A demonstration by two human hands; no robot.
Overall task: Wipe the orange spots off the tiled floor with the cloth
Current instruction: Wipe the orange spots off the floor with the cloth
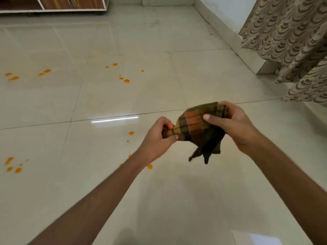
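Observation:
A dark checked cloth [198,129] in brown, orange and green is held in the air above the pale tiled floor [177,200]. My left hand [159,137] pinches its left corner and my right hand [233,124] grips its right side, with loose ends hanging below. Orange spots lie on the floor: a group at mid distance [126,81], some at far left [13,78], a cluster at near left [17,170], one just left of my left hand [131,133] and one under my left forearm [149,166].
A wooden cabinet with a white frame [53,7] stands at the back left. A patterned curtain [292,41] hangs at the right beside a white wall and skirting [230,32]. A bright light streak reflects on the tiles [115,119].

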